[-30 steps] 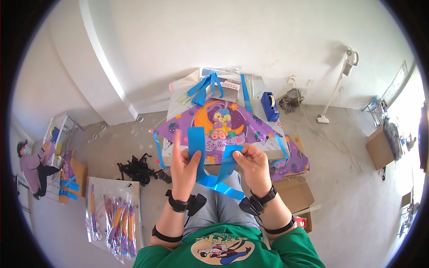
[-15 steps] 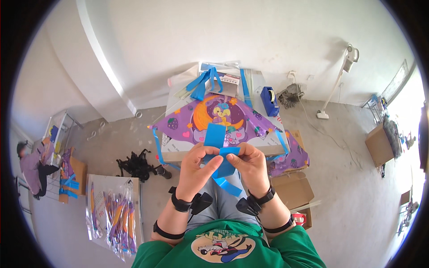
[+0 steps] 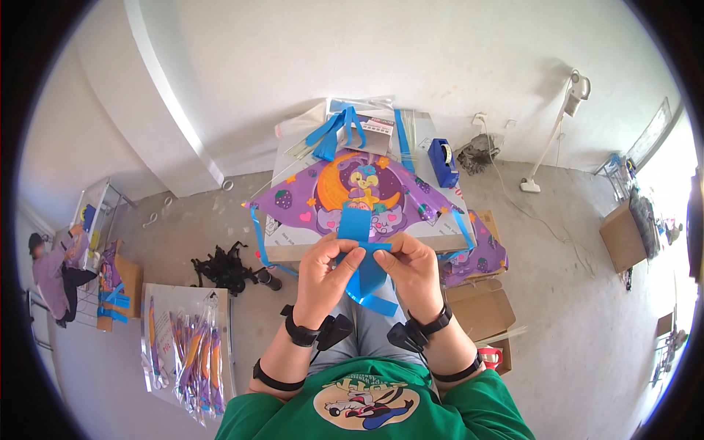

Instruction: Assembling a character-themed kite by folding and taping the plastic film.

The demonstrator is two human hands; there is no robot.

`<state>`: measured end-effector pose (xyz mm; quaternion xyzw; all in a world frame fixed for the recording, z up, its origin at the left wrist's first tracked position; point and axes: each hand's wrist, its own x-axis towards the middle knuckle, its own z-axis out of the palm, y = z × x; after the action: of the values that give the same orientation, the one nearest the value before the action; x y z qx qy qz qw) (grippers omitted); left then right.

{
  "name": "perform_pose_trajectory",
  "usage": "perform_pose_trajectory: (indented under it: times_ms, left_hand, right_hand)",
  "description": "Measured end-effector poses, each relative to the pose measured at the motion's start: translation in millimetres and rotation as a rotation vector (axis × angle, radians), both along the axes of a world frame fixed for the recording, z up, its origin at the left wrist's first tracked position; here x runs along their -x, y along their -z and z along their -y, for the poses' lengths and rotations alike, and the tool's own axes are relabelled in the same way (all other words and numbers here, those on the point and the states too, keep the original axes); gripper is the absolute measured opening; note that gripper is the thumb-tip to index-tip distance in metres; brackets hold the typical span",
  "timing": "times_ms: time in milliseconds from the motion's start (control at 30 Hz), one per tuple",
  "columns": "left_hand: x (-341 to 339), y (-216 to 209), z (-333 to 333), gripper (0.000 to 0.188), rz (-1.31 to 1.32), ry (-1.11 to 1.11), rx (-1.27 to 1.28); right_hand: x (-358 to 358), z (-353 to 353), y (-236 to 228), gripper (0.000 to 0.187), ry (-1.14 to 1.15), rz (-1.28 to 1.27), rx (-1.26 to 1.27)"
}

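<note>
Hands [image 3: 328, 275] pinch blue strip [image 3: 372, 275] before table [image 3: 292, 239] bearing purple kite [image 3: 292, 199]; pale wall [image 3: 440, 59] behind

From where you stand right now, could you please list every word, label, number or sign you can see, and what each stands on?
I won't copy wording, but lettering shows here:
Purple sheet: large cursive lettering, partly hidden by the blue strip.
Green shirt: curved lettering, too blurred to read surely.
Small box: rows of print, too small.
Tabletop: dark print, too small.
Grey board: red marks, too small.
</note>
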<state>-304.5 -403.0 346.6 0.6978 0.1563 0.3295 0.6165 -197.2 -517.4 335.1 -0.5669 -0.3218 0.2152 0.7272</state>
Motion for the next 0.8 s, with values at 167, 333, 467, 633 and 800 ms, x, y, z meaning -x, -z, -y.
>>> perform_pose_trajectory:
  times_ms: [167,333,467,633,800]
  left_hand:
    - [0,1,-3,0.013,0.032,-0.009,-0.004]
    - [1,0,-7,0.011,-0.046,-0.012,-0.054]
    - [1,2,-8,0.01,-0.041,-0.015,-0.053]
    - [-1,5,-7,0.01,-0.008,-0.046,-0.009]
    - [2,7,-8,0.014,-0.005,-0.004,0.047]
  right_hand:
    - [1,-4,1,0.022,-0.009,-0.043,0.014]
    - [-2,-9,10,0.028,0.011,0.001,0.04]
    - [-1,-11,12,0.029,-0.018,-0.032,0.023]
    - [4,-8,3,0.015,-0.053,-0.106,0.002]
    - [-1,-6,6,0.009,-0.015,0.022,0.037]
